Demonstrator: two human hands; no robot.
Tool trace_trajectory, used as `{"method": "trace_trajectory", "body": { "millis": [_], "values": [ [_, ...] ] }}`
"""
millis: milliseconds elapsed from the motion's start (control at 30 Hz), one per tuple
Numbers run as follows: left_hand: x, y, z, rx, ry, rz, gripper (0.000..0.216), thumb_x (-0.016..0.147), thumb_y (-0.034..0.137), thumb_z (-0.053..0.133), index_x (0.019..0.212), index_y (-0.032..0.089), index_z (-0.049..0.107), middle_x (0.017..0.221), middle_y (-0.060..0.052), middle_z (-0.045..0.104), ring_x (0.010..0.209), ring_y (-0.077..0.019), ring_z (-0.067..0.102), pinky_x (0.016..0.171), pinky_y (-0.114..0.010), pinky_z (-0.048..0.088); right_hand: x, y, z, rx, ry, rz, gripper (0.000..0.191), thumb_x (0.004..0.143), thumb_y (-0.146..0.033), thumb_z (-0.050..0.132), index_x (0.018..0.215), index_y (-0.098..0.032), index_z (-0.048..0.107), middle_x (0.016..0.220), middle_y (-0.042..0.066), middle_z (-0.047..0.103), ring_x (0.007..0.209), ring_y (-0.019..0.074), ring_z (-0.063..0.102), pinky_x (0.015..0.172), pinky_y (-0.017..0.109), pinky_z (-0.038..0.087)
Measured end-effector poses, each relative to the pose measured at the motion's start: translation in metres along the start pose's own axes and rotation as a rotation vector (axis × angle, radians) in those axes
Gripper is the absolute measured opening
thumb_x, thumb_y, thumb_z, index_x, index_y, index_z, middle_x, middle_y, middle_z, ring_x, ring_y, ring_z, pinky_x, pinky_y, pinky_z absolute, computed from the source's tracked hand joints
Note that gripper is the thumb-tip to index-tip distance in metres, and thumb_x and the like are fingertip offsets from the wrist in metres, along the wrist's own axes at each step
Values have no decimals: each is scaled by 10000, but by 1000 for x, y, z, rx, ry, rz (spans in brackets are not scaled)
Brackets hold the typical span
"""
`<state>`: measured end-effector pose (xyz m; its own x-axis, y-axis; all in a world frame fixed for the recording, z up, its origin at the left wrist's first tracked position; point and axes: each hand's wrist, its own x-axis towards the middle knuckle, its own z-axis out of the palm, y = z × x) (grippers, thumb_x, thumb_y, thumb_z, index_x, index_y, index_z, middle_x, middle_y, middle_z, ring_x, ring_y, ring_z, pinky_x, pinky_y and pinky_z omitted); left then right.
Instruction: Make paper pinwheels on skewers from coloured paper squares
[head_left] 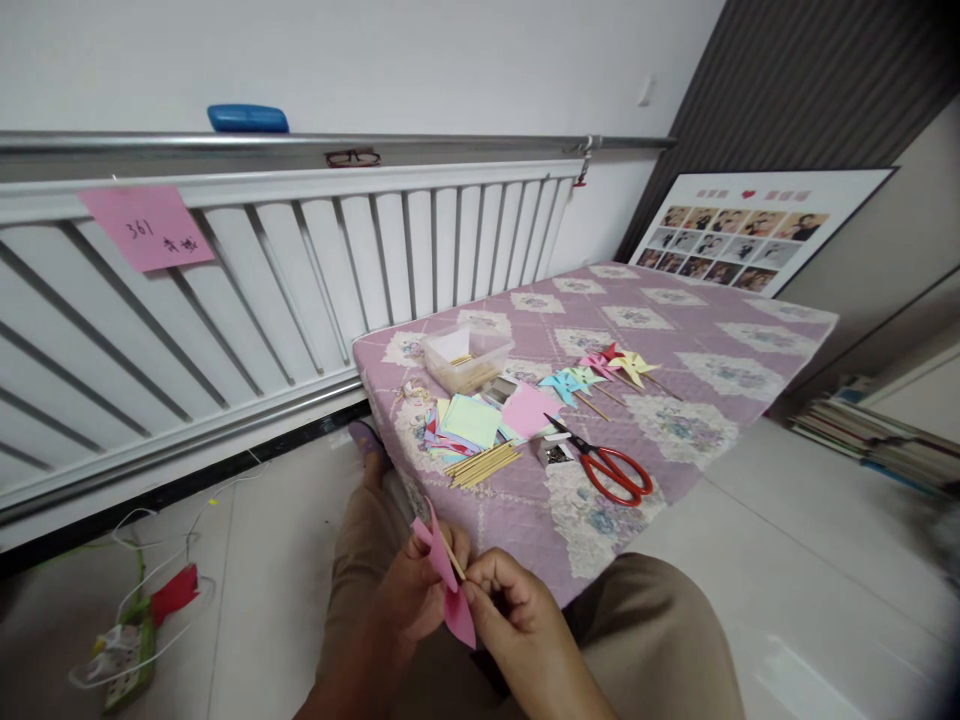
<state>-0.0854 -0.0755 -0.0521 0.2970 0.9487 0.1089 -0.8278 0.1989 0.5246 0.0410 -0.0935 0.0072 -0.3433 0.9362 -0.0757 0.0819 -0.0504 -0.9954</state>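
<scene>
Both hands closed on a folded pink paper (457,612) and a wooden stick (451,553).
The left hand (415,592) clasps the pink paper from behind, fingers shut around it. The right hand (512,608) pinches the lower end of the wooden stick against the paper's middle. Both things sit between the two hands, over the lap. Beyond the grip, on the quilted table (675,330), lie loose sticks (484,464), coloured sheets (471,420), red scissors (616,472), a plastic box (466,356) and finished pinwheels (600,375).

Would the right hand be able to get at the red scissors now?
Likely yes: the red scissors lie uncovered on the quilt just beyond the right hand, though its grip is on pink paper.
</scene>
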Motion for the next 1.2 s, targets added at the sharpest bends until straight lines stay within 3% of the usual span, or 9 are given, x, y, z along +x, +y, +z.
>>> {"method": "trace_trajectory", "body": {
  "millis": [333, 633, 900, 1200],
  "values": [
    [1, 3, 2, 22, -28, 57, 300, 658, 324, 791, 602, 172, 539, 593, 44, 433, 514, -59, 388, 506, -193, 330, -3, 2, 2, 1, 15, -27, 218, 852, -337, 521, 681, -203, 496, 642, -37, 468, 606, 121, 417, 570, 228, 351],
    [2, 8, 7, 19, -32, 96, 282, 658, 304, 790, 607, 166, 550, 640, 30, 496, 537, -67, 447, 499, -193, 327, -5, 10, 2, 191, -72, 147, 350, 840, -533, 535, 714, -218, 451, 541, -91, 401, 437, 67, 318, 424, 187, 277],
    [5, 13, 13, 51, -7, 110, 314, 634, 318, 808, 593, 159, 540, 610, 32, 482, 501, -59, 416, 464, -187, 288, -5, 9, 4, 250, -68, 199, 369, 792, -549, 583, 693, -214, 462, 505, -102, 388, 406, 55, 301, 396, 175, 265],
    [5, 11, 11, 1, -34, 128, 314, 646, 297, 801, 598, 166, 519, 597, 42, 453, 520, -62, 423, 494, -188, 316, -3, 6, 6, 153, -29, 144, 294, 788, -461, 591, 661, -221, 476, 519, -81, 385, 436, 78, 309, 413, 202, 258]
  ]
}}
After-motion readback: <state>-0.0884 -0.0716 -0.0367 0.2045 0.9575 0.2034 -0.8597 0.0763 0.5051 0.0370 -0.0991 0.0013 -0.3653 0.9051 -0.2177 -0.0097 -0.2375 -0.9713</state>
